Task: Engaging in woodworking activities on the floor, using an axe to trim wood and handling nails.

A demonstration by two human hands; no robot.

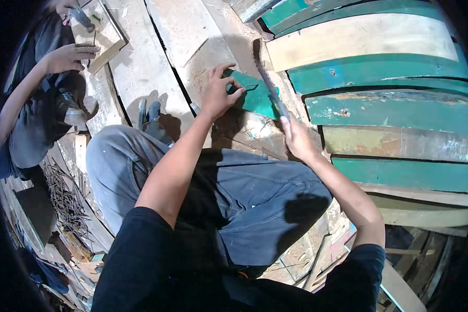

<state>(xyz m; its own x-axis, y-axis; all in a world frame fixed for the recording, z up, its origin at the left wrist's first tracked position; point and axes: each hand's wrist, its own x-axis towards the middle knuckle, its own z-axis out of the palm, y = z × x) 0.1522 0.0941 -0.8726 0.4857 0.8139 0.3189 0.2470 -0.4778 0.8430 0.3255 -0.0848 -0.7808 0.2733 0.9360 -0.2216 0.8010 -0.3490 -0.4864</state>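
My left hand (219, 93) is over a green-painted wooden piece (260, 101) lying on the plank floor. Its thumb and forefinger close on what looks like a dark bent nail (251, 87), which juts out past the fingertips. My right hand (298, 138) is wrapped round the lower end of a long, dark metal bar (269, 83). The bar slants up and away to the left, crossing the right edge of the green piece. What shape its far end has is hard to make out.
Curved green and bare wooden slats (385, 112) are stacked at the right. At the upper left another person's hand (70, 58) is beside a wooden block (106, 54), with a hammer (81, 20) above it. Several loose nails (67, 200) lie in a heap at the left.
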